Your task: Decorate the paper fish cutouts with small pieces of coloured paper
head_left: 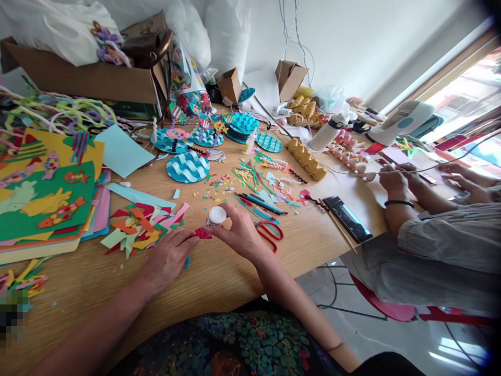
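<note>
In my right hand (238, 235) is a small white bottle (217, 215), gripped between thumb and fingers with its round flat end facing up. Its lower end is hidden by my fingers. Just beneath it lies a bright pink paper piece (202, 233). My left hand (166, 258) pinches the edge of that paper with the fingertips, close to the tabletop. A bit of blue paper (187, 262) is by my left fingers. Red-handled scissors (270, 235) rest right beside my right wrist, near several dark pens (262, 203).
Coloured paper strips (144, 224) are heaped left of my hands, near stacked sheets with paper fish (50, 193). Blue wavy discs (188, 167) and a glue bottle (250, 142) stand farther back. A phone (347, 218) lies right, near another person's hands (395, 180).
</note>
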